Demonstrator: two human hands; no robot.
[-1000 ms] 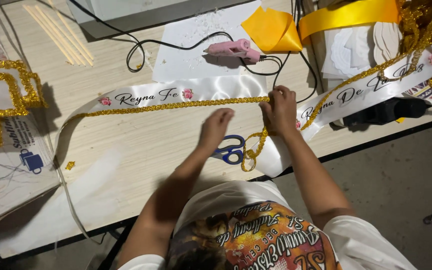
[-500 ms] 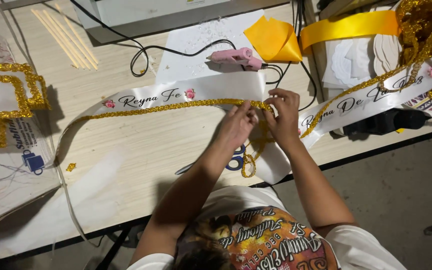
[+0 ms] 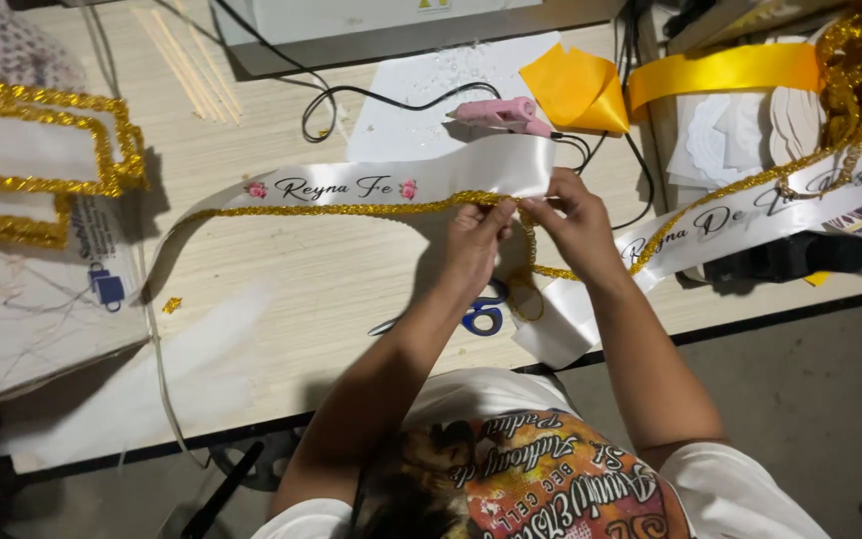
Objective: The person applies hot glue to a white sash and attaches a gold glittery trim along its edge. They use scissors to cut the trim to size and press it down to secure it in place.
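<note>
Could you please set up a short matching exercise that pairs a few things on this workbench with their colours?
Things:
1. glue gun
2. scissor handles
3. trim along the sash edge, pinched by the left hand and right hand
4. folded ribbon

Colours:
A. blue
B. yellow
C. pink
D. glittery gold

Pairs: 1-C, 2-A, 3-D, 4-B
</note>
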